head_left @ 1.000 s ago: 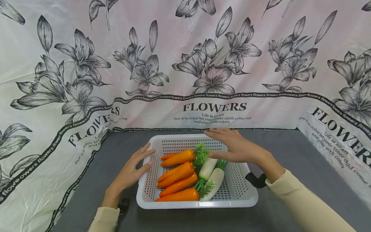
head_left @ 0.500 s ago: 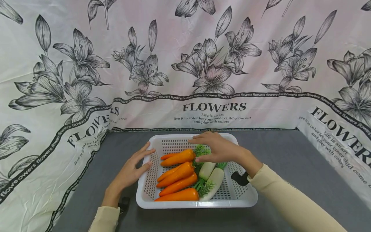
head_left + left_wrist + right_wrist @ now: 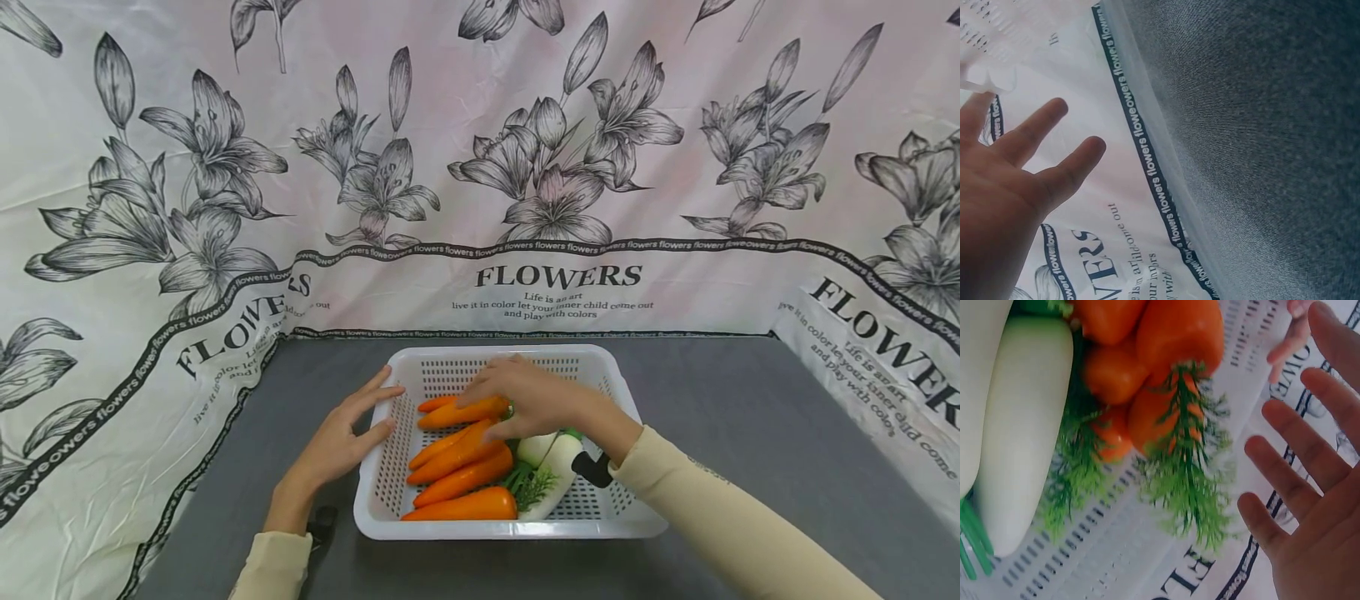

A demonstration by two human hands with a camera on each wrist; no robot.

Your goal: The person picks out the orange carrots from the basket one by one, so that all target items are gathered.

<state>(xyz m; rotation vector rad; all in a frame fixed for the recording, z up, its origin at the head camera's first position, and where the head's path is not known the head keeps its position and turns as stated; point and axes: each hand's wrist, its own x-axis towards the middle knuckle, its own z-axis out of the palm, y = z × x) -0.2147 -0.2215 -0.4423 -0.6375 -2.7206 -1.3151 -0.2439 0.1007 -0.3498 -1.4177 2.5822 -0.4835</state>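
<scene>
A white perforated basket (image 3: 510, 530) holds several orange carrots (image 3: 463, 505) on its left side and two white radishes (image 3: 556, 487) on its right. My left hand (image 3: 339, 442) rests at the basket's left rim, fingers spread; in the left wrist view its thumb and fingers are extended. Over the rear carrots hovers my right hand (image 3: 534, 398), hiding part of them and their leaves. The right wrist view has this right hand (image 3: 1313, 506) with fingers extended and nothing in them, beside feathery green carrot leaves (image 3: 1186, 456).
The basket stands on a dark grey tabletop (image 3: 712, 417). A white flower-printed cloth (image 3: 555, 292) rises behind the table and along both sides. Dark straps (image 3: 591, 468) sit at both wrists.
My right hand has moved left and down, from above the radishes to the rear carrots. The left hand stays at the rim, and the vegetables lie as before.
</scene>
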